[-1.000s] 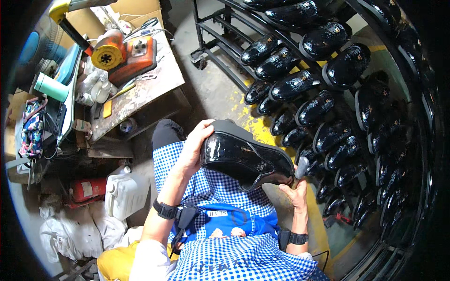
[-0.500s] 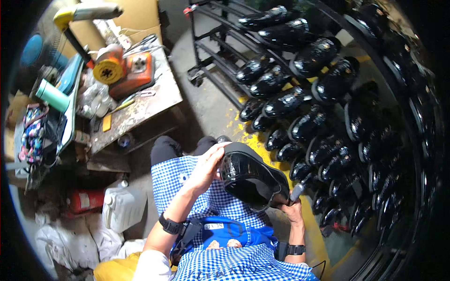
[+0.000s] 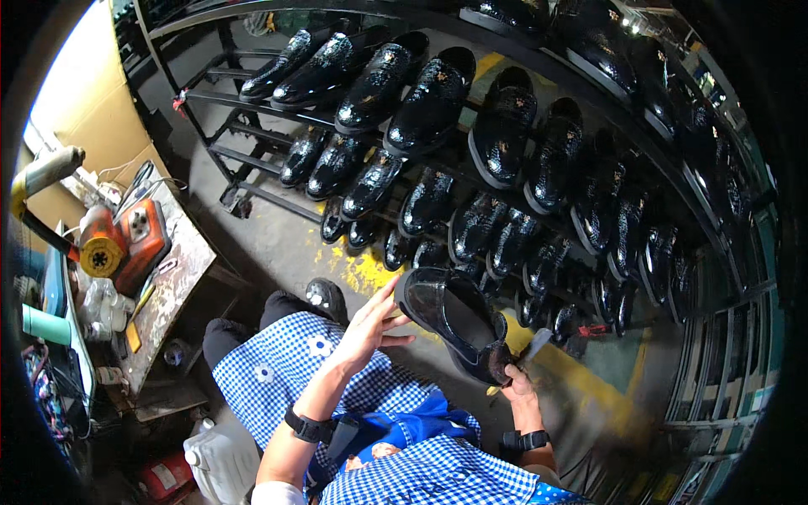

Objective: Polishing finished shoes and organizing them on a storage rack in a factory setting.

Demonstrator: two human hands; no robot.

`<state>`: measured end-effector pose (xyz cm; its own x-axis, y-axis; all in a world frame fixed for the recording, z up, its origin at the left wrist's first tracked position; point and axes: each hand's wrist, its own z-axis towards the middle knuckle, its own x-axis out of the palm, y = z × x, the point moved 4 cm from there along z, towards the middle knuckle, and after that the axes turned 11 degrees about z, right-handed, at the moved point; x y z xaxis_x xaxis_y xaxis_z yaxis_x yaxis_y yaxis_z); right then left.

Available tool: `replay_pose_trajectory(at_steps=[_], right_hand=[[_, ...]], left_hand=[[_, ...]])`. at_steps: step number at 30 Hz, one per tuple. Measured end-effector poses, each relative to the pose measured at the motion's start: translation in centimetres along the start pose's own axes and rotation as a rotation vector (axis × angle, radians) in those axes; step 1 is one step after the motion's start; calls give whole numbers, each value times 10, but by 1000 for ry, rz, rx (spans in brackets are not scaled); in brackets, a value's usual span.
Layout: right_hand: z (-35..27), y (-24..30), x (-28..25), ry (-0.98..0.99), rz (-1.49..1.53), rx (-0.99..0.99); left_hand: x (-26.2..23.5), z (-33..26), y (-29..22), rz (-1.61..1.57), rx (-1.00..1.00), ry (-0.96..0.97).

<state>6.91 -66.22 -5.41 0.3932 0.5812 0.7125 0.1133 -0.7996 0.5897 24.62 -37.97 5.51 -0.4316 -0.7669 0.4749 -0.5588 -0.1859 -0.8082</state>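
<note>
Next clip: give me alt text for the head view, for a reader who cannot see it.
A seated person in a blue checked apron holds a glossy black shoe, left hand at its toe and right hand at its heel with a small tool. A metal rack of similar shoes stands ahead, and a cluttered workbench lies to the left.

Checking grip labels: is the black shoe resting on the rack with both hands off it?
No: the black shoe is off the rack, with the left hand at its toe and the right hand at its heel.

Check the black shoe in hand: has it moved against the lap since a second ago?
Yes. The shoe has gone from over the checked apron out toward the shoe rack, past the knees, above the yellow-stained floor.
</note>
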Motion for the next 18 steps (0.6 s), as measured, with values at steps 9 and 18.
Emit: replay_pose_trajectory(at_steps=[9,18], right_hand=[[39,-25,41,-11,-365,167],[110,-82,239,406,-520,-60]], left_hand=[[-61,-27,-24,-90,203,-148],[-171,-129,-42,52,617,-1015]])
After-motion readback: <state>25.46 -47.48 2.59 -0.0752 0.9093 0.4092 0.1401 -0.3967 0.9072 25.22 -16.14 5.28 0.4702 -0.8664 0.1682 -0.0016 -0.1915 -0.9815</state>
